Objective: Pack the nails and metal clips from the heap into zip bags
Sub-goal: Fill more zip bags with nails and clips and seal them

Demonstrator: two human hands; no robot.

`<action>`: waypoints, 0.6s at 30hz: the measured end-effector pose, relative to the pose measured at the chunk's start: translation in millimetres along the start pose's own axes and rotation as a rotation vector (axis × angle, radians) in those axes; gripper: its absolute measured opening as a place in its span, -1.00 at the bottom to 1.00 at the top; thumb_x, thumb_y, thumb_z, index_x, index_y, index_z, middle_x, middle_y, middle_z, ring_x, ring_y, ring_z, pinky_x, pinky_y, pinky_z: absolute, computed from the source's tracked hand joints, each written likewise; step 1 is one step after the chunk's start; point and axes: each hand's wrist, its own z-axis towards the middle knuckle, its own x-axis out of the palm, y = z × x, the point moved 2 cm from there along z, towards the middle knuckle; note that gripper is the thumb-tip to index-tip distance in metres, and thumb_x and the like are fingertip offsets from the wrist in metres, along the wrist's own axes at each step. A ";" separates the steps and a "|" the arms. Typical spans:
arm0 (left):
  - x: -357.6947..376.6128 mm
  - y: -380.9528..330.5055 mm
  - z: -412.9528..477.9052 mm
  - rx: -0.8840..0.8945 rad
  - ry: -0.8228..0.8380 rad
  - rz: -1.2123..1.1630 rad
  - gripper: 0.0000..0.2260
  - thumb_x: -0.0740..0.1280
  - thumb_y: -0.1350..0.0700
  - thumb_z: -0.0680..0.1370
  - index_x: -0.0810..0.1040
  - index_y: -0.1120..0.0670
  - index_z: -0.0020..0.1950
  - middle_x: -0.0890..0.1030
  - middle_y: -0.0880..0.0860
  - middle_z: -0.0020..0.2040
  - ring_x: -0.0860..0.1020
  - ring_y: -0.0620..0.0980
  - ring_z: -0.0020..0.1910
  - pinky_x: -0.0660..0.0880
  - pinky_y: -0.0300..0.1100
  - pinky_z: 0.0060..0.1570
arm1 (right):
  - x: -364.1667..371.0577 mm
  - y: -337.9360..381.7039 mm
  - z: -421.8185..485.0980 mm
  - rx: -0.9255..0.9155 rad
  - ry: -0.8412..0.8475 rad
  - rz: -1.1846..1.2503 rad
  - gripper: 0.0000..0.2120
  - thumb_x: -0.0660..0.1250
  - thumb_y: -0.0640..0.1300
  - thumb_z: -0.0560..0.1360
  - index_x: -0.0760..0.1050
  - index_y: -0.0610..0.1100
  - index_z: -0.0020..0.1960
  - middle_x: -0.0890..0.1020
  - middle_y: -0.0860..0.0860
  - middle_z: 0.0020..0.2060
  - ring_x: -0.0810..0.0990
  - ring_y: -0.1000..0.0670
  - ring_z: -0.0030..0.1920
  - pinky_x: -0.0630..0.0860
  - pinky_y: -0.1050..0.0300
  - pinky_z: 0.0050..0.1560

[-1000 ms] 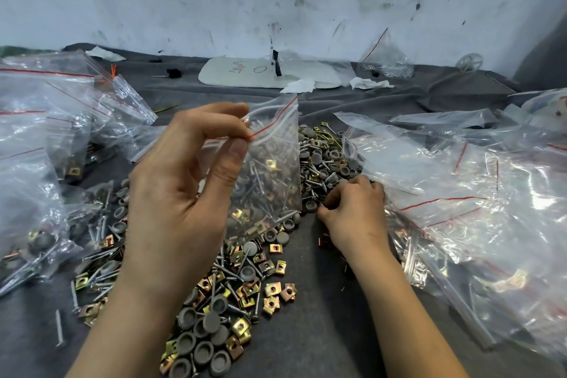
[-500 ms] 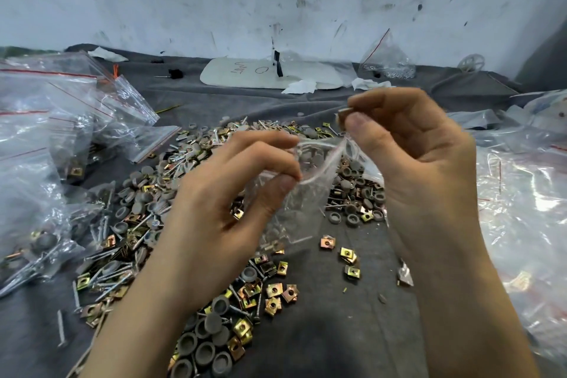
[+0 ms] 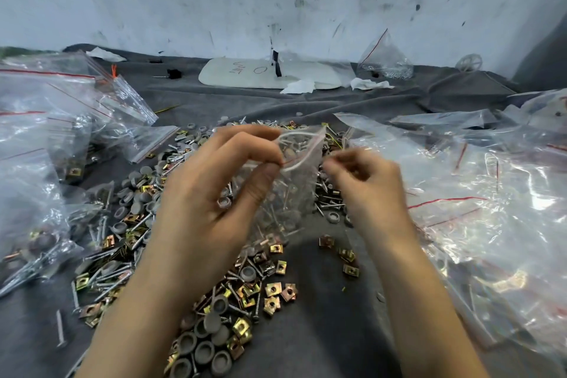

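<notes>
Left hand (image 3: 208, 193) at frame centre, thumb and forefinger pinching the mouth of a small zip bag (image 3: 291, 190) (nails visible inside), right hand (image 3: 365, 184) just right of the bag, fingers curled but blurred, grip impossible to tell, heap (image 3: 245, 291) of nails and metal clips across the grey-clothed tabletop (image 3: 322, 331) beneath.

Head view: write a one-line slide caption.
Left hand pinches the rim of a zip bag above the heap of nails and clips; the blurred right hand is beside its mouth.
</notes>
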 end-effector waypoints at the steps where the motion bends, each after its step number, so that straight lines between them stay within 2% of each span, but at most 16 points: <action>1: -1.9 0.6 0.3 -0.007 -0.017 0.001 -0.92 0.24 0.02 0.57 0.52 -0.08 0.00 0.59 -0.07 0.18 0.55 -0.02 0.23 0.51 0.10 0.15 | 7.9 -11.8 0.5 0.059 0.088 -0.134 -0.86 0.41 -0.18 0.48 0.57 0.02 -0.21 0.60 0.16 -0.30 0.56 0.15 -0.23 0.44 0.42 -0.19; 3: -5.5 1.5 0.5 -0.005 -0.052 0.014 -0.92 0.24 0.01 0.57 0.51 -0.11 0.02 0.58 -0.08 0.18 0.55 -0.02 0.23 0.49 0.09 0.18 | 21.9 -29.3 -0.5 0.090 0.169 -0.328 -0.93 0.42 -0.17 0.47 0.60 -0.03 -0.17 0.58 0.12 -0.29 0.54 0.11 -0.22 0.35 0.48 -0.25; 5: -8.9 2.3 0.8 0.001 -0.087 0.028 -0.92 0.23 0.02 0.57 0.49 -0.13 0.02 0.59 -0.09 0.17 0.56 -0.03 0.22 0.49 0.04 0.20 | 32.4 -36.6 -2.1 0.086 0.179 -0.456 -0.99 0.43 -0.12 0.46 0.62 -0.05 -0.12 0.62 0.05 -0.22 0.58 0.01 -0.15 0.45 0.29 -0.14; 6: -10.1 2.9 1.0 0.001 -0.100 0.037 -0.92 0.24 0.03 0.58 0.49 -0.13 0.02 0.59 -0.08 0.17 0.56 -0.03 0.21 0.49 0.03 0.20 | 35.8 -38.1 -2.4 0.086 0.176 -0.507 -0.96 0.43 -0.09 0.46 0.63 -0.04 -0.10 0.64 0.02 -0.18 0.60 -0.03 -0.10 0.50 0.16 -0.07; 8: -11.7 3.9 0.8 -0.006 -0.107 0.050 -0.93 0.24 0.03 0.58 0.49 -0.12 0.01 0.59 -0.07 0.17 0.57 -0.01 0.21 0.50 0.06 0.19 | 38.9 -38.1 -3.0 0.076 0.160 -0.566 -0.92 0.43 -0.06 0.46 0.64 -0.02 -0.06 0.67 0.00 -0.11 0.61 -0.06 -0.04 0.53 0.05 0.00; 12: -13.2 3.9 0.2 -0.016 -0.110 0.058 -0.94 0.24 0.02 0.57 0.49 -0.12 0.00 0.59 -0.08 0.18 0.57 -0.01 0.21 0.51 0.08 0.17 | 39.7 -37.0 -4.0 0.052 0.158 -0.569 -0.87 0.45 0.00 0.45 0.66 -0.02 -0.06 0.67 0.02 -0.12 0.61 -0.04 -0.05 0.54 0.03 0.01; 15: -12.8 2.1 0.3 -0.012 -0.112 0.076 -0.93 0.24 0.02 0.57 0.48 -0.14 0.00 0.59 -0.09 0.17 0.56 -0.03 0.21 0.51 0.08 0.15 | 40.3 -38.9 -1.8 0.097 0.179 -0.505 -0.89 0.47 0.01 0.42 0.57 0.01 -0.19 0.59 0.07 -0.22 0.56 0.00 -0.14 0.45 0.12 -0.13; 18: -11.8 1.2 0.4 -0.004 -0.107 0.081 -0.93 0.24 0.02 0.57 0.48 -0.15 0.01 0.59 -0.10 0.17 0.57 -0.04 0.20 0.52 0.15 0.11 | 41.3 -42.2 -0.9 0.119 0.202 -0.473 -0.88 0.48 0.04 0.41 0.60 0.01 -0.16 0.57 0.10 -0.24 0.56 0.04 -0.17 0.42 0.16 -0.17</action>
